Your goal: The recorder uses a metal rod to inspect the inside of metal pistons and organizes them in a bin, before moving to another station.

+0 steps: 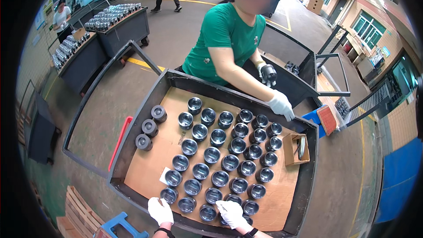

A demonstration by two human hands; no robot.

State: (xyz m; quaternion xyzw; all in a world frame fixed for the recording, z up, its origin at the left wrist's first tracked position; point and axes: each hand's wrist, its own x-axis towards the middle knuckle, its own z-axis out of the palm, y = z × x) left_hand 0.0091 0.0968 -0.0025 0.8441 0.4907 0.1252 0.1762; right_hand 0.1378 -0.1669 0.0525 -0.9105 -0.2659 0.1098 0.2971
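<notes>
Both of my hands wear white gloves at the near edge of a dark metal cart (132, 150). My left hand (161, 211) is beside the nearest-left piston (168, 195), its thumb and fingers apart; whether it touches the piston I cannot tell. My right hand (231, 214) reaches over the front pistons with fingers stretched out and partly hides a piston beneath it. Several dark metal pistons stand in rows on a cardboard sheet (145, 172), most with shiny hollow tops. Three duller grey pistons (150, 128) stand apart at the left.
Across the cart a person in a green shirt (224, 39) holds a dark piston (269, 74); their other gloved hand (281, 105) is over the far rim. A small cardboard box (296, 150) sits at the right. A blue stool (121, 227) stands near left. Piston-loaded carts (116, 28) stand behind.
</notes>
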